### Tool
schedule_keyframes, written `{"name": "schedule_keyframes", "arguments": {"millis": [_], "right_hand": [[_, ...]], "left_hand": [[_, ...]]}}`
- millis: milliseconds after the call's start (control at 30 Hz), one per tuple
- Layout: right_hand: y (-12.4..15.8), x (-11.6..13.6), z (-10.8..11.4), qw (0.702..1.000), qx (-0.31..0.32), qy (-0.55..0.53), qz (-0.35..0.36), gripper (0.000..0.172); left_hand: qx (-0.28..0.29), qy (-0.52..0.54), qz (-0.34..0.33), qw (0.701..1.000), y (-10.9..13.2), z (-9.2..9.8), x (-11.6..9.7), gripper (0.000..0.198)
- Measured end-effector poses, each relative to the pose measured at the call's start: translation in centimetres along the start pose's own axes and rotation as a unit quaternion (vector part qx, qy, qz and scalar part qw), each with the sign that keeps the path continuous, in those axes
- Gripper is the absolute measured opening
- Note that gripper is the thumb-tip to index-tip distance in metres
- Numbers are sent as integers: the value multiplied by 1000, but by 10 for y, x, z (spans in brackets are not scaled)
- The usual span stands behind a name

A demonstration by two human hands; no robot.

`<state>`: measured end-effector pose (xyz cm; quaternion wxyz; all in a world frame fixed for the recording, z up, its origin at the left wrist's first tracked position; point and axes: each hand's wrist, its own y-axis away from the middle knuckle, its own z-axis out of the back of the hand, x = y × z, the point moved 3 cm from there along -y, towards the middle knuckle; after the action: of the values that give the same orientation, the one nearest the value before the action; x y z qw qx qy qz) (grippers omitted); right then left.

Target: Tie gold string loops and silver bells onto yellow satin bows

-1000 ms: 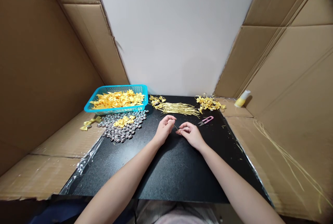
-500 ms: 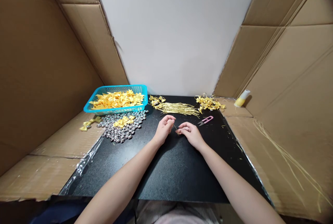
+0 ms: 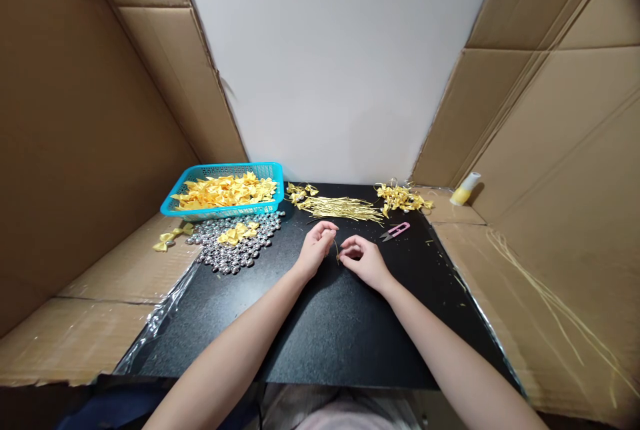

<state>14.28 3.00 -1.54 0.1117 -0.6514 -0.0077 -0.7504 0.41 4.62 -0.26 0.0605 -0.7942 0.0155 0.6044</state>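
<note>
Over the middle of the black table, my left hand (image 3: 317, 245) is closed, thumb and fingers pinching a thin gold cord (image 3: 337, 248). The cord hangs in a short curve toward my right hand (image 3: 364, 261), whose thumb and index finger meet at its lower end. Whatever small part sits inside my left fist is hidden. Just beyond both hands lies a bundle of cut gold cords (image 3: 345, 209). Pink thread snips (image 3: 399, 231) rest to the right of my right hand, not touched.
At the back left stands a blue basket (image 3: 173, 212) of yellow ribbon bows (image 3: 225, 193). Silver beads (image 3: 233, 260) spread before it, some bows (image 3: 239, 233) on top. Bows with cords (image 3: 403, 197) are piled at the back right, near a yellow-white spool (image 3: 465, 190). Cardboard walls (image 3: 565, 170) flank the table.
The right fingertips have shifted slightly left along the cord's lower end, and the fingers have spread a little. My left hand stays almost still.
</note>
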Motion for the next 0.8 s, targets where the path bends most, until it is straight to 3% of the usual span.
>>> {"name": "schedule_keyframes", "arguments": {"millis": [467,800], "right_hand": [[2,4,-10,996,-46,68,39,16],[2,4,-10,994,-44,92,46,12]], "left_hand": [[2,-8,4,1000,0,-1,2,26],[0,-6,6,1000,0,-1,2,26]]}}
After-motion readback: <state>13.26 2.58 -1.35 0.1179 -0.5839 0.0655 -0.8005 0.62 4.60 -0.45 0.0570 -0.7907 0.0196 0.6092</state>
